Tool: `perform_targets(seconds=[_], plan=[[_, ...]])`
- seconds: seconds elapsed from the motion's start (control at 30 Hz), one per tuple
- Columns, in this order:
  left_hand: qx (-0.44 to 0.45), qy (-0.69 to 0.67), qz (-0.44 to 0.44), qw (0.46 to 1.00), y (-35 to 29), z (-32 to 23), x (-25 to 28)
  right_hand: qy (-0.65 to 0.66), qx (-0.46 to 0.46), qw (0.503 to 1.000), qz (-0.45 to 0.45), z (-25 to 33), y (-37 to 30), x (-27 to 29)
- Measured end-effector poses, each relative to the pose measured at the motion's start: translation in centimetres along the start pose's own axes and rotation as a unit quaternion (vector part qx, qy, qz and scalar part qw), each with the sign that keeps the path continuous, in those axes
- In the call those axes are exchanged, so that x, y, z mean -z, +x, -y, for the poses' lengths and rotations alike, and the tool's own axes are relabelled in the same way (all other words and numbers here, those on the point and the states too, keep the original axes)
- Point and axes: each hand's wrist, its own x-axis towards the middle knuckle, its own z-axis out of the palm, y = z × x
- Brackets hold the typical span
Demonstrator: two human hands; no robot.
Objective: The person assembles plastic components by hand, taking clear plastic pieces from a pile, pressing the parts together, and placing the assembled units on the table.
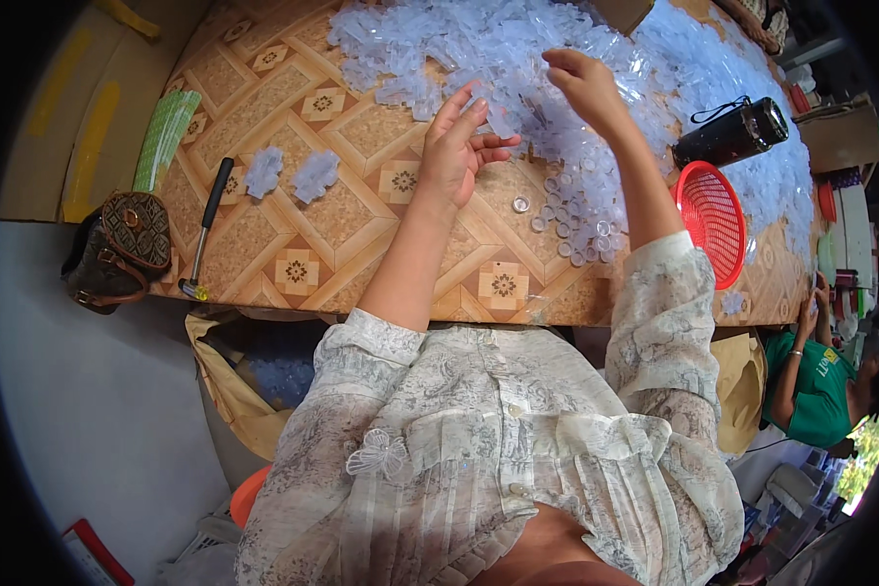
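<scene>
Plastic heap mostly left; two bundles apart; left hand fingers half-spread, right hand fingers curled; can't tell either's hold.

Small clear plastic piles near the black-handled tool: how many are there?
2: the left pile beside the black-handled tool, the right pile next to it, nearer the left hand. Both show plainly.

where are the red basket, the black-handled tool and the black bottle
red basket (717, 225): head view, on its inner mesh wall
black-handled tool (211, 207): head view, on the lower part of its handle
black bottle (728, 136): head view, on the middle of its side
</scene>
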Motion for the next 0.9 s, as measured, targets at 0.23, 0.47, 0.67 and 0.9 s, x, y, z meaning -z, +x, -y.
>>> perform_targets(seconds=[0.23, 0.47, 0.67, 0.9], plan=[[-0.006, 0.009, -0.015, 1.000, 0.2, -0.2, 0.1, -0.114, -0.011, 0.992, -0.054, 1.1, 2.3, -6.1], [-0.009, -0.017, -0.016, 1.000, 0.3, -0.3, -0.1, 0.079, -0.080, 0.993, -0.038, 0.6, 1.2, -4.6], [-0.002, -0.002, -0.001, 1.000, -0.4, -0.2, 0.0, 0.153, 0.019, 0.987, -0.045, 3.6, -1.9, -2.5], [-0.004, 0.020, 0.034, 0.999, -0.7, -0.2, -0.1, 0.202, 0.016, 0.979, 0.009, 6.3, -4.9, -0.3]])
